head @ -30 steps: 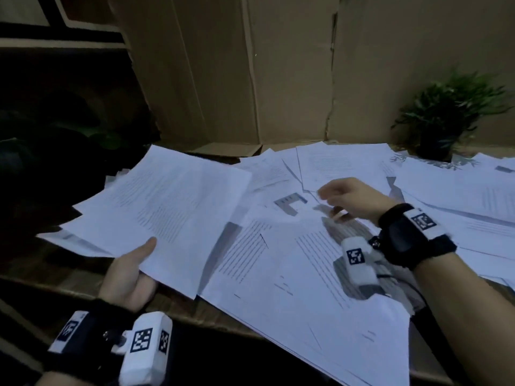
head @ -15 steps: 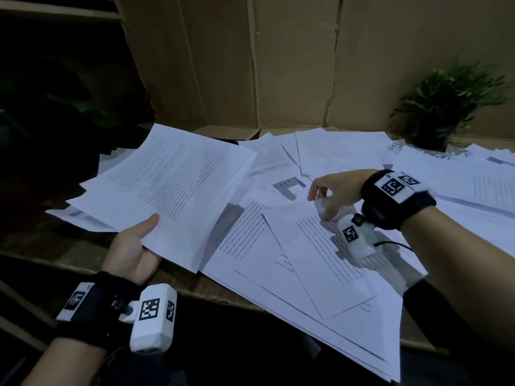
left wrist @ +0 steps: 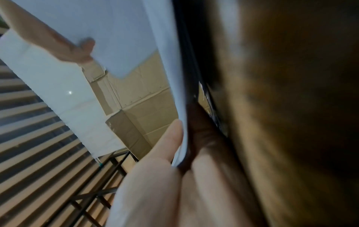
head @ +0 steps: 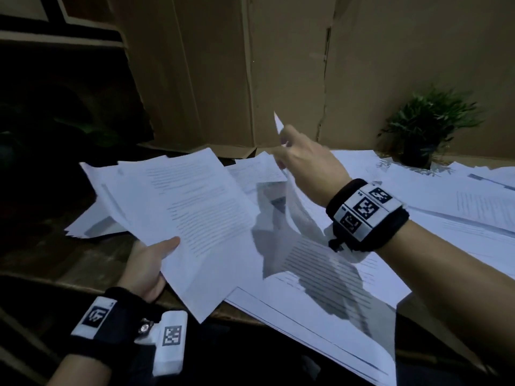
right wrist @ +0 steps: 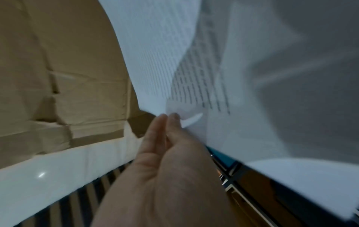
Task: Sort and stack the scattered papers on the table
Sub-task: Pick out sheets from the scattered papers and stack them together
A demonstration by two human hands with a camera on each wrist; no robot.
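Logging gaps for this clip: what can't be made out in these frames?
- Head view: text on the held stack is too small to read.
- Head view: right hand hides its fingertips' pinch on the lifted sheet.
- Left wrist view: the stack's edge hides the left hand fingers beneath.
- Right wrist view: the lifted sheet's print is motion-blurred.

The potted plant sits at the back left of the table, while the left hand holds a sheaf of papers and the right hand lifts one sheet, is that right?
Not quite. The head view shows the potted plant at the back right. The rest stands: the left hand holds a sheaf of papers and the right hand lifts one sheet.
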